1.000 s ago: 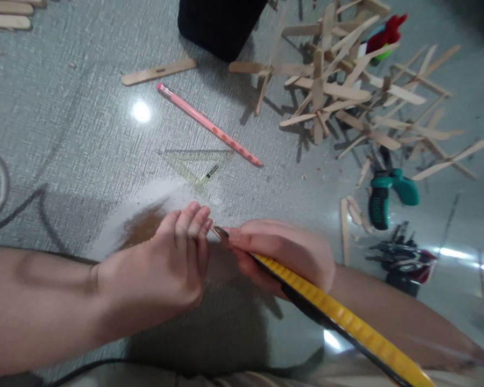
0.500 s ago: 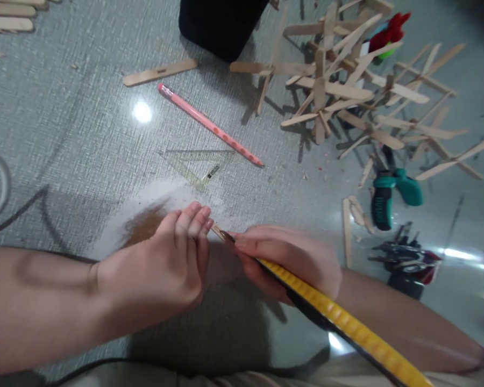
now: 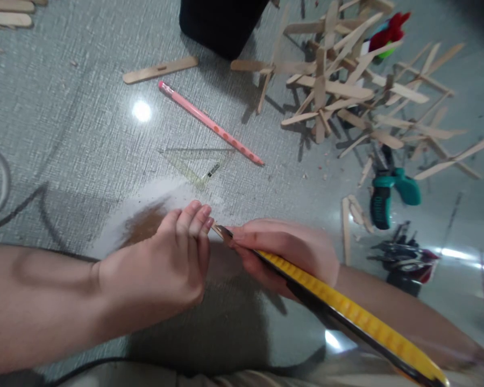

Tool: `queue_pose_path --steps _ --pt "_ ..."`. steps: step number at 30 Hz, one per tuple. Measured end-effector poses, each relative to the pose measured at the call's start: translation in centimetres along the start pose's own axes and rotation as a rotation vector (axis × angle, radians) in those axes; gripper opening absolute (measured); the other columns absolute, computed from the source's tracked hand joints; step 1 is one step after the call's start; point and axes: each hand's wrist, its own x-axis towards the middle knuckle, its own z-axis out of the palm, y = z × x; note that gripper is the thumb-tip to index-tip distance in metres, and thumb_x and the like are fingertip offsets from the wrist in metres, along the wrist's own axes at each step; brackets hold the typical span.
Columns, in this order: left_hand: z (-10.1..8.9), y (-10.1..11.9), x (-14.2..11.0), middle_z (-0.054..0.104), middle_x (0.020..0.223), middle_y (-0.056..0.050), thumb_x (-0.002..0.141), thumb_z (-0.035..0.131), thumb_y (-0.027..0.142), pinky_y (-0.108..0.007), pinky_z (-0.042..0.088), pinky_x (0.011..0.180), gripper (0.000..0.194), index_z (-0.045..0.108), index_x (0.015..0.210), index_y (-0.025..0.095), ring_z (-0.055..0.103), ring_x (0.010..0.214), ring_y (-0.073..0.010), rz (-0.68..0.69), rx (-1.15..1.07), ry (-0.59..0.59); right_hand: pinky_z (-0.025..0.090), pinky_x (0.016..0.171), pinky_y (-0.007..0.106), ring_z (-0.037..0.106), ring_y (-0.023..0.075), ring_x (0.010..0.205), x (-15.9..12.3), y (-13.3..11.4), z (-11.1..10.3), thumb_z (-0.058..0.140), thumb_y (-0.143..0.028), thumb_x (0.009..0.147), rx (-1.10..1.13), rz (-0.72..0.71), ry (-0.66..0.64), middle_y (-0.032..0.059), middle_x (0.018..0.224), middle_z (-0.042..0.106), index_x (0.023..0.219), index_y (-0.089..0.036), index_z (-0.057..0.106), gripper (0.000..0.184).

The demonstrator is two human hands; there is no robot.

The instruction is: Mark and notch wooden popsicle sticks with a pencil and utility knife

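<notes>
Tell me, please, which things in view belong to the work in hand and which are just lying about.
Belong, it seems:
stick, in the left hand
yellow cutter, in the right hand
crossed sticks, probably

Lying about, it seems:
pencil
set square
pliers
red toy
black container

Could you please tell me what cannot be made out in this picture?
All in the head view:
Thin wooden piece: mostly hidden by the left hand.
Yellow-and-black tool: front part covered by the right hand.
Black object: cut off by top edge.
Triangle ruler: lettering too small.
</notes>
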Motion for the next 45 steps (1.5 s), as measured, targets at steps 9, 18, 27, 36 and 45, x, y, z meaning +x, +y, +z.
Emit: queue_pose_path --steps 9,18,27,36,45 --pt "0.02 -0.01 -0.10 0.069 0.123 -0.035 0.094 0.063 0.018 -0.047 0.064 0.093 0.042 0.068 0.120 -0.015 0.073 0.115 -0.0442 -0.004 -0.006 0.014 0.061 0.066 0.025 0.070 0.0121 0.062 0.09 -0.30 -0.07 0.056 -0.012 0.103 0.039 0.001 -0.044 -0.0059 0.066 0.070 0.114 -0.022 0.061 0.016" --pt "-0.31 -0.39 0.07 0.070 0.123 -0.031 0.093 0.063 0.019 -0.044 0.066 0.092 0.038 0.072 0.117 -0.009 0.074 0.115 -0.0401 0.001 0.011 -0.010 0.062 0.068 0.030 0.075 0.0169 0.070 -0.47 -0.55 -0.19 0.061 -0.008 0.097 0.028 0.040 -0.048 -0.0033 0.073 0.073 0.123 -0.026 0.061 0.032" --pt "-0.07 -0.46 0.29 0.070 0.121 -0.033 0.090 0.067 0.021 -0.044 0.067 0.090 0.040 0.072 0.115 -0.010 0.074 0.114 -0.0420 -0.001 0.003 0.010 0.065 0.069 0.029 0.078 0.0173 0.075 -0.68 -0.30 -0.81 0.062 -0.008 0.095 -0.098 -0.018 -0.051 0.0000 0.085 0.078 0.118 -0.024 0.061 0.027" --pt "-0.14 -0.21 0.29 0.070 0.120 -0.035 0.089 0.068 0.022 -0.046 0.067 0.089 0.044 0.071 0.116 -0.013 0.074 0.113 -0.0439 0.012 -0.015 0.008 0.064 0.069 0.028 0.077 0.0166 0.076 -0.11 -0.13 -0.31 0.063 -0.012 0.097 -0.058 0.004 -0.008 0.0016 0.085 0.078 0.117 -0.025 0.058 0.024" --pt "-0.03 -0.20 0.15 0.071 0.120 -0.032 0.091 0.066 0.023 -0.045 0.066 0.088 0.042 0.072 0.116 -0.010 0.075 0.113 -0.0421 -0.003 0.005 0.017 0.062 0.070 0.025 0.076 0.0146 0.073 -0.10 -0.30 -0.10 0.060 -0.009 0.099 -0.028 -0.011 -0.007 0.0006 0.080 0.077 0.112 -0.020 0.061 0.017"
